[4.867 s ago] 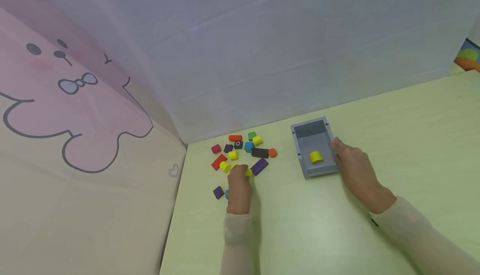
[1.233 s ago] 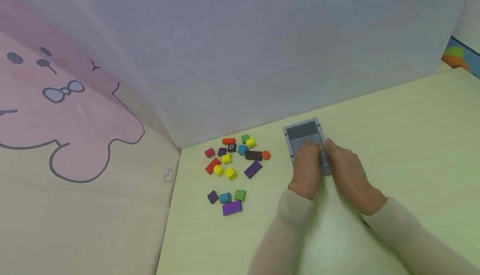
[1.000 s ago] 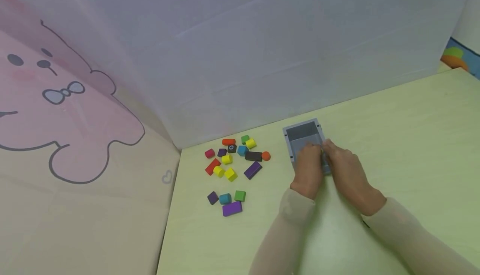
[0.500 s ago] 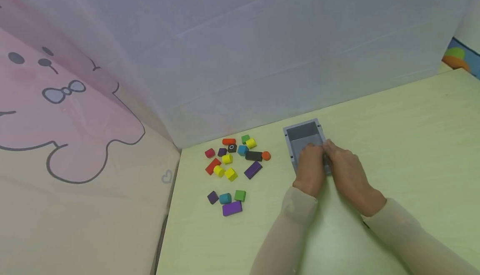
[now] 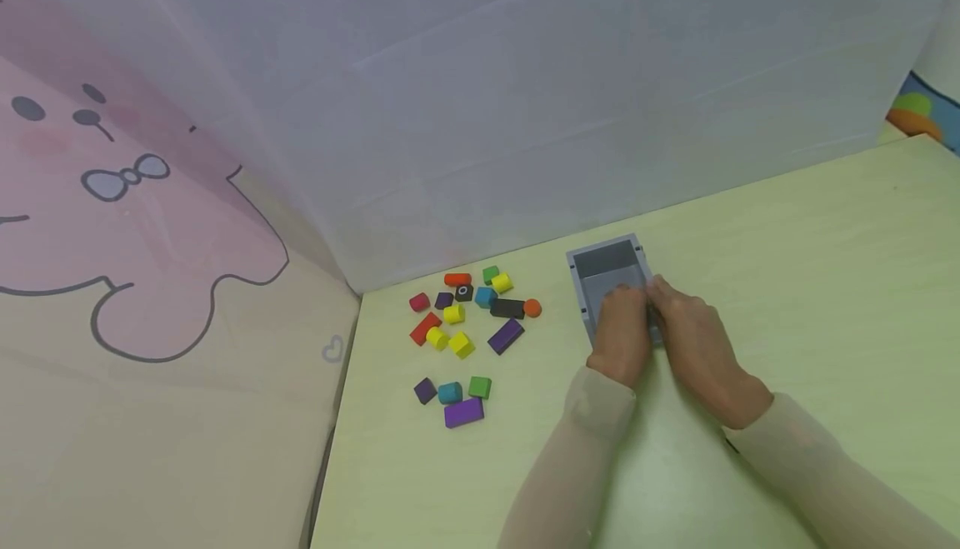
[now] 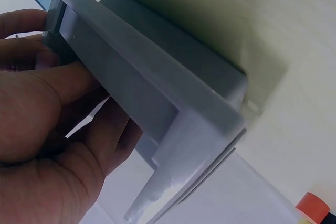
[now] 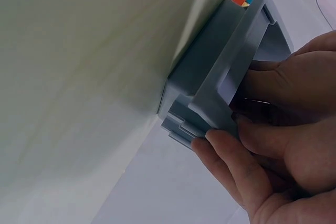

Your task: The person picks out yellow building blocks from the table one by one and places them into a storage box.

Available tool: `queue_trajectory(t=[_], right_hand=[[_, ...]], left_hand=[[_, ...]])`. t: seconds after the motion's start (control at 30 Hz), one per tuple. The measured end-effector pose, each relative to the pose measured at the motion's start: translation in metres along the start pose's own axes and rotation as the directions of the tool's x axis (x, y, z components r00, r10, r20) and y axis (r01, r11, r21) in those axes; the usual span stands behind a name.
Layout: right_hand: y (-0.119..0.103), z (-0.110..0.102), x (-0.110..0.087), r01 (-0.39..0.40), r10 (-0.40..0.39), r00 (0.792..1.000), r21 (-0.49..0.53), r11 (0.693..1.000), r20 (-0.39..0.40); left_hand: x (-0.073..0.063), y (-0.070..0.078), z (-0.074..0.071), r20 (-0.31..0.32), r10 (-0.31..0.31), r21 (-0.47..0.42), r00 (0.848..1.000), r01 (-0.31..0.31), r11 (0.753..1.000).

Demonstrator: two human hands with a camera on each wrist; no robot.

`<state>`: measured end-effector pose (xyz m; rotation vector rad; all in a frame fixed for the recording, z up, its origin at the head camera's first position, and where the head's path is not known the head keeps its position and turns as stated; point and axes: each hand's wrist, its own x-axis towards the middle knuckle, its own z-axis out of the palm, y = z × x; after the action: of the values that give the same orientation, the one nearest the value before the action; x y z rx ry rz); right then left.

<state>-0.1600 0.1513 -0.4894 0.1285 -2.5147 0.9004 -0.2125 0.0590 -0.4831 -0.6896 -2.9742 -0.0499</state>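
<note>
A grey plastic bin (image 5: 609, 259) stands on the table near the back cloth. My right hand (image 5: 697, 341) grips its right wall; the right wrist view shows fingers on the outside of the bin (image 7: 202, 59). My left hand (image 5: 622, 332) reaches over the near end into the bin, its fingers down beside the right hand. What the left fingers hold, if anything, is hidden, as is the bin's near floor. To the left lie loose coloured blocks, among them a yellow block (image 5: 461, 345), a dark purple block (image 5: 506, 336) and a black block (image 5: 507, 308).
Nearer me are a green block (image 5: 480, 387), a blue cylinder (image 5: 450, 393), a dark purple cube (image 5: 425, 391) and a purple block (image 5: 464, 412). A pale cloth (image 5: 525, 116) hangs along the table's back edge, and a cloth with a pink printed animal (image 5: 165, 266) borders the left.
Several seconds ago my left hand was among the blocks, with a yellow cylinder visible in the bin. It has since moved right into the bin. Over the last second the hands barely move.
</note>
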Motion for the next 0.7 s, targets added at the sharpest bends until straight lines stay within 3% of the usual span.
queue_trajectory(t=[0.7], right_hand=[[-0.0002,-0.0001,-0.0013,0.039,-0.039,0.998,0.011,0.999,-0.04]], left_hand=[[-0.0015,-0.0002,-0.0057,0.034,-0.016,-0.007,0.999,0.016,1.0]])
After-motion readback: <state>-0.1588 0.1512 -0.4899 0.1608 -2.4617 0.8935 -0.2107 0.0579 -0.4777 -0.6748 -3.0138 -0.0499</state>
